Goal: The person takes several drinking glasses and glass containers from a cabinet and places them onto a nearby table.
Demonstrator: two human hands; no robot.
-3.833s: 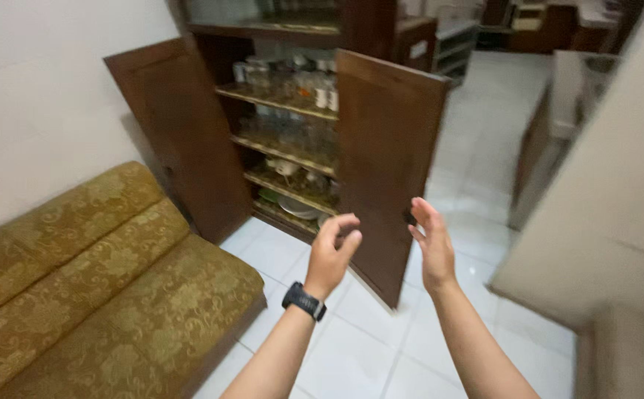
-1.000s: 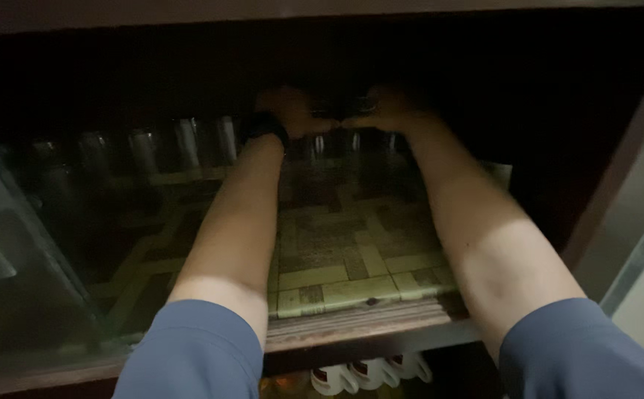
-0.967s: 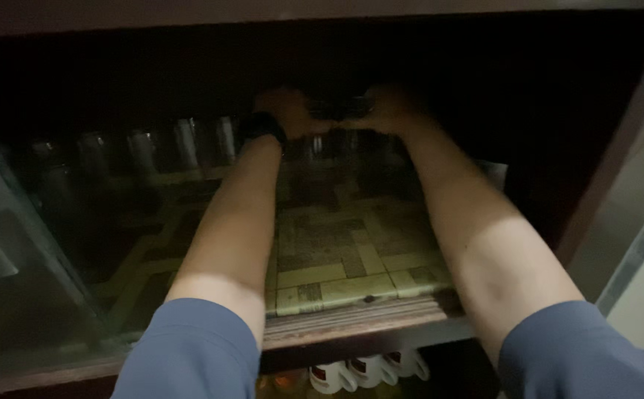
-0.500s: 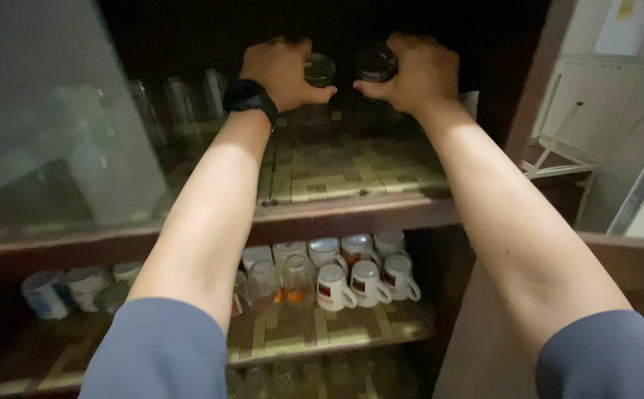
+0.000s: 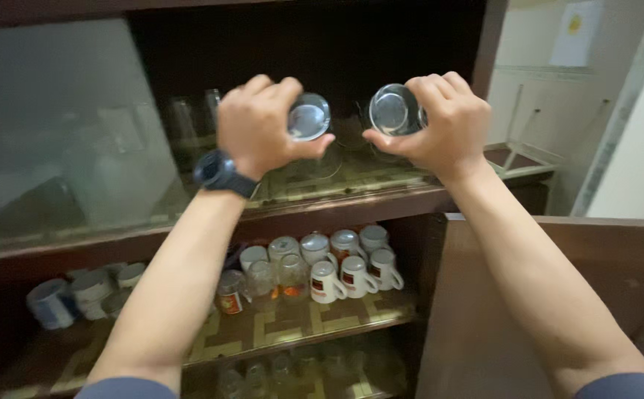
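Clear round drinking glass (image 5: 309, 117) is gripped in my left hand (image 5: 257, 125), with the fingers closed around its side and its bottom turned to me, and my right hand (image 5: 440, 122) grips a second clear round glass (image 5: 391, 110) in the same way. Both glasses are lifted in front of the dark wooden cupboard's upper shelf (image 5: 351, 205), near each other but apart. On the lower shelf (image 5: 314, 325), white ceramic mugs (image 5: 351, 266) stand in rows.
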